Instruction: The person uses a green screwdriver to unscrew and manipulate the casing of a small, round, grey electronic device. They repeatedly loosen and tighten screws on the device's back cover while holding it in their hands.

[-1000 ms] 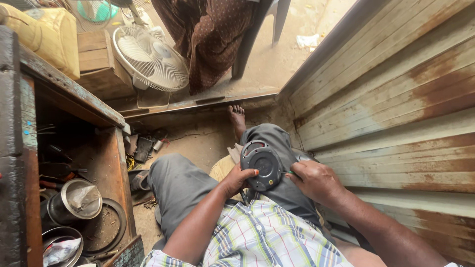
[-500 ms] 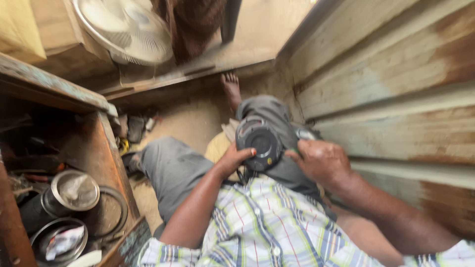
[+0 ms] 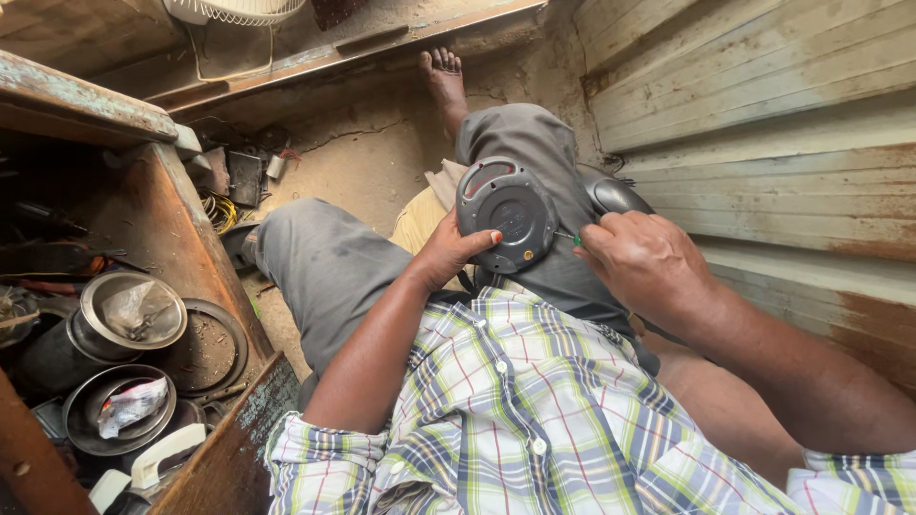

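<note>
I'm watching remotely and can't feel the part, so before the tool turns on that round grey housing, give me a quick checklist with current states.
1. Left hand steadies the round grey housing: ok, thumb on its face, fingers behind.
2. Housing is supported: ok, it rests against the raised knee.
3. Right hand holds the thin tool: ok, only its tip with a green bit shows.
4. Tip seated in a fastener: cannot tell, too small.
5. Dark part beside the knee lies stable: cannot tell, partly hidden.
</note>
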